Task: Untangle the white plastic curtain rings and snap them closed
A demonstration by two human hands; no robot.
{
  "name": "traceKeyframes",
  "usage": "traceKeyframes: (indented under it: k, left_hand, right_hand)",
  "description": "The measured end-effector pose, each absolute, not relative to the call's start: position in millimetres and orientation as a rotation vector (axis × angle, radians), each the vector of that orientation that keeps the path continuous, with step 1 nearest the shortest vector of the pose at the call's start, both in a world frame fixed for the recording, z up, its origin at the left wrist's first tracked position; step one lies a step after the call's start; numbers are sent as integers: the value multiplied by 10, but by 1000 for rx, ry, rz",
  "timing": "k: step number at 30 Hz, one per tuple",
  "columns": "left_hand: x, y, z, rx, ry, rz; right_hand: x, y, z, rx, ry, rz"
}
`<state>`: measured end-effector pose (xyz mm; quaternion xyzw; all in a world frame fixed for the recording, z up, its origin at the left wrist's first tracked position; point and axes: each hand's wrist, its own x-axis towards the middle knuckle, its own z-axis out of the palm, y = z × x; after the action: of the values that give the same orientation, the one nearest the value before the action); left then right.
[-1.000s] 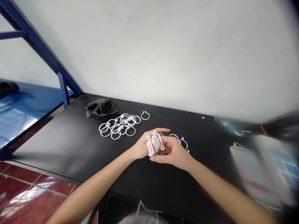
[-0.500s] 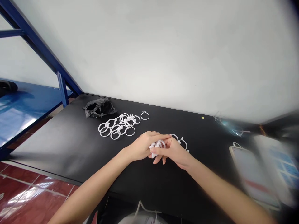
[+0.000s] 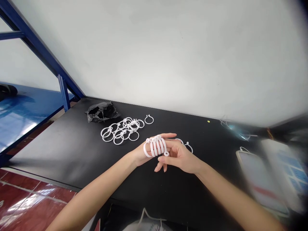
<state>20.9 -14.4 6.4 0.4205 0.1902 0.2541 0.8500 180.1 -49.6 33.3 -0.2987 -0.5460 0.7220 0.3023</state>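
Observation:
Several white plastic curtain rings [image 3: 157, 147] encircle my left hand [image 3: 141, 154] side by side. Their small eyelets line the top, and one eyelet hangs at the right end near my right thumb. My left index finger stretches out to the right; the other left fingers are partly hidden behind the rings and my right hand. My right hand [image 3: 185, 157] lies against the left fingers at the right end of the rings. Its thumb and fingers are spread apart. A few more white rings [image 3: 189, 147] lie on the table, partly covered by my right hand.
A loose pile of white rings [image 3: 119, 134] lies on the black table [image 3: 79, 157], with one lone ring [image 3: 149, 120] beside it. Behind sits a crumpled black plastic bag [image 3: 102, 111]. A phone [image 3: 260, 179] is at the right. A blue metal frame [image 3: 64, 91] rises at the left.
The rings bunched between both hands have moved left along my left hand and now sit spread in a row. My right thumb has come away from the bunch.

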Motion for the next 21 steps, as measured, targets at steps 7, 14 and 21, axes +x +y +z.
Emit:
traceKeyframes:
  k: [7,14,21]
  left_hand:
    - [200,-142,62,892,433,535]
    - [178,-136,44,727,249,548]
    - [199,-155,73,784,248,533]
  right_hand:
    - [1759,-545,350,-903,-1421,1841]
    - [1824,-541,442,-704,-1481,1994]
    - [1826,-570,435,-710,-1465,1908]
